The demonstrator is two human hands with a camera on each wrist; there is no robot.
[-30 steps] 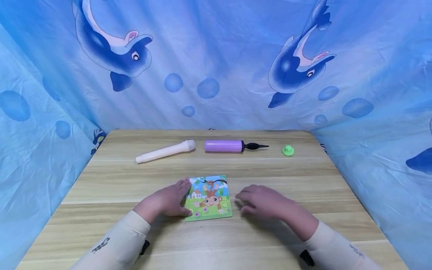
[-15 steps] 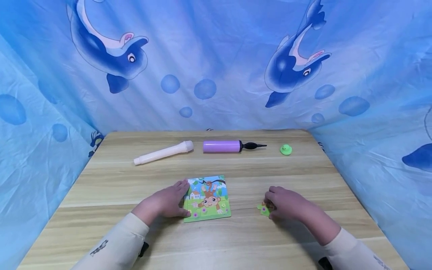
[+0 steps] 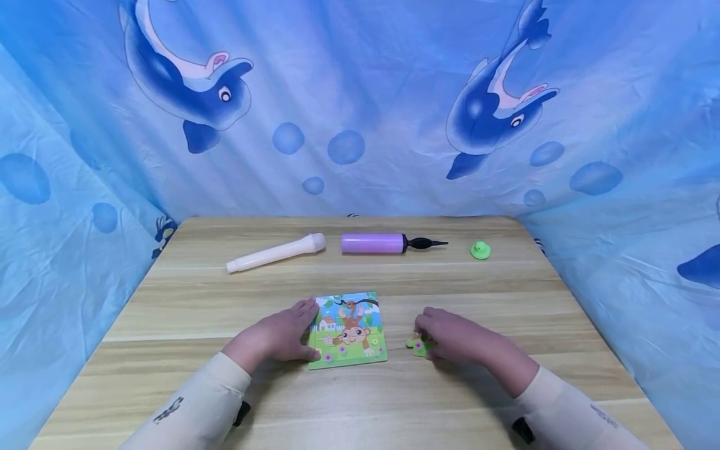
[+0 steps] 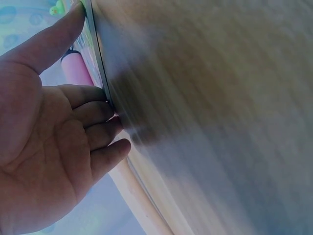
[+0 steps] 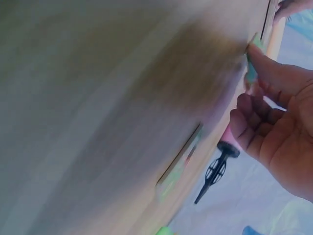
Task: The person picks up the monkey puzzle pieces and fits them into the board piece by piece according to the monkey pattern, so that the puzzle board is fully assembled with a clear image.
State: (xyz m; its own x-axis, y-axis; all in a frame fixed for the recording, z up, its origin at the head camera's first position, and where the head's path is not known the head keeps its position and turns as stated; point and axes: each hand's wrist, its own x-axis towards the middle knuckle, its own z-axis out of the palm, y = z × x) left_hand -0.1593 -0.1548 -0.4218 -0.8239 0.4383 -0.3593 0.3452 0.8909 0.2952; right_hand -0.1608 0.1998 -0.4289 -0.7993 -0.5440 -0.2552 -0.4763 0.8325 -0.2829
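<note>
A square picture puzzle (image 3: 349,331) with a monkey design lies on the table. My left hand (image 3: 289,331) rests along its left side, thumb at the lower left corner and fingertips at the upper left; the left wrist view shows the palm (image 4: 44,142) and the fingers lightly bent. To the right of the puzzle, my right hand (image 3: 452,337) pinches a green puzzle piece (image 3: 419,347) between thumb and fingers, apart from the puzzle. In the right wrist view, a flat piece (image 5: 180,164) lies on the table near that hand; the head view hides it.
Along the back of the wooden table (image 3: 360,412) lie a white stick-shaped tube (image 3: 275,253), a purple balloon pump (image 3: 372,244) with a black nozzle, and a small green rubber duck (image 3: 480,250). A blue dolphin-print cloth (image 3: 394,75) hangs behind.
My right hand went from beside the puzzle out to the right, took hold of a piece, and has come back left with it. The left hand has stayed on the puzzle's edge.
</note>
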